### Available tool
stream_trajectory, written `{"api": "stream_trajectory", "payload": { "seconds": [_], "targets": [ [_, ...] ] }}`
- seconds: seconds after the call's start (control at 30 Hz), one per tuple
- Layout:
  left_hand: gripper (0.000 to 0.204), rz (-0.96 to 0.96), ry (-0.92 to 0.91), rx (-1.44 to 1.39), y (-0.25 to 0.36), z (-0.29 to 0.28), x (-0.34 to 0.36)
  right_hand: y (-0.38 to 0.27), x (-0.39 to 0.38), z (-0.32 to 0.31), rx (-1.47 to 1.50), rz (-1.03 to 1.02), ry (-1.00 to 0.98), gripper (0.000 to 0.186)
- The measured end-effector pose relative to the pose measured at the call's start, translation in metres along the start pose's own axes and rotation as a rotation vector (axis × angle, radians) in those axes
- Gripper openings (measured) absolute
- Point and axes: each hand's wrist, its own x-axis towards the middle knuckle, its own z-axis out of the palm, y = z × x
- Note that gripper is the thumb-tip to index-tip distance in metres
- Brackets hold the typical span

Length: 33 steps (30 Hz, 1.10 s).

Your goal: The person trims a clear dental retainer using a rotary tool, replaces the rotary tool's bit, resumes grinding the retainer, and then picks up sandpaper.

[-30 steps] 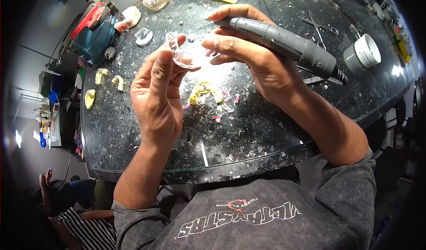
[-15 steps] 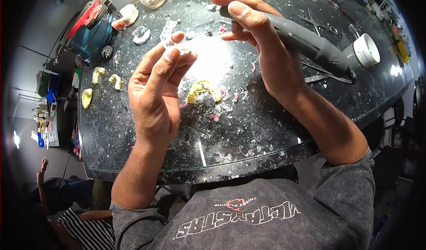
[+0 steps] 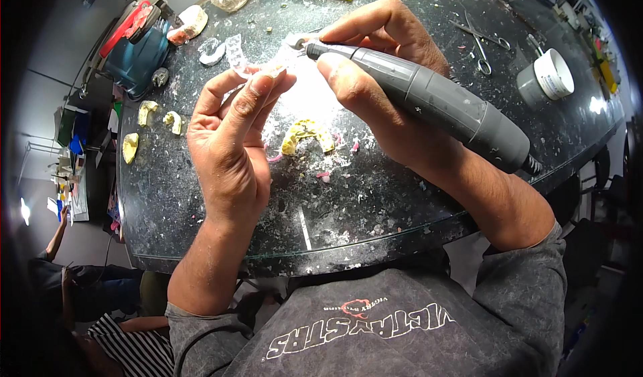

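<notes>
My left hand point(image 3: 228, 136) pinches a clear plastic dental aligner point(image 3: 236, 57) between thumb and fingers; its far part sticks up above the fingertips. My right hand point(image 3: 375, 106) is wrapped round a thick dark grey rotary handpiece point(image 3: 435, 99), which slants from the lower right up to the left. A pale round grinding bit point(image 3: 295, 41) at the handpiece's tip is close to the aligner; whether they touch I cannot tell. Below and between both hands, a yellow dental arch model point(image 3: 305, 134) lies on the dark, dust-strewn table point(image 3: 348, 223).
Yellow model pieces point(image 3: 172, 122) lie at the left, near a white ring-shaped piece point(image 3: 212, 53). A teal device point(image 3: 137, 59) stands at the far left. Scissors point(image 3: 479, 42) and a white tub point(image 3: 554, 74) lie at the right. A person in a striped garment point(image 3: 130, 347) is at lower left.
My right hand has turned and brought the handpiece's tip left and nearer to me, close to the aligner. The aligner has tilted slightly to the left in my left hand.
</notes>
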Motion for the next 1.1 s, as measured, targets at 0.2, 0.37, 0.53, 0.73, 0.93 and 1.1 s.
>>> {"api": "stream_trajectory", "payload": {
  "seconds": [0.2, 0.37, 0.53, 0.73, 0.93, 1.1],
  "targets": [
    [0.022, 0.015, -0.013, 0.015, 0.0015, 0.0018, -0.0017, 0.0, 0.0003, 0.0005, -0.007, -0.025, 0.029, 0.021],
    [0.023, 0.038, -0.027, 0.026, 0.0019, 0.0025, -0.0014, -0.0012, 0.0015, -0.0006, 0.062, -0.023, -0.026, 0.021],
    [0.024, 0.103, -0.046, 0.069, 0.0007, 0.0033, -0.0025, -0.0034, 0.0029, -0.0006, 0.027, -0.012, 0.008, 0.02],
    [0.024, 0.221, -0.047, 0.208, -0.001, 0.0037, -0.0009, -0.0042, 0.0052, -0.0021, 0.058, -0.028, -0.024, 0.018],
    [0.025, 0.31, -0.007, 0.383, -0.0005, 0.0018, 0.0, -0.003, 0.0074, -0.0048, 0.066, -0.003, -0.024, 0.02],
    [0.027, 0.361, 0.016, 0.44, 0.0008, -0.0034, 0.0015, -0.0039, 0.0052, -0.0051, 0.065, 0.029, -0.073, 0.013]
  ]
}}
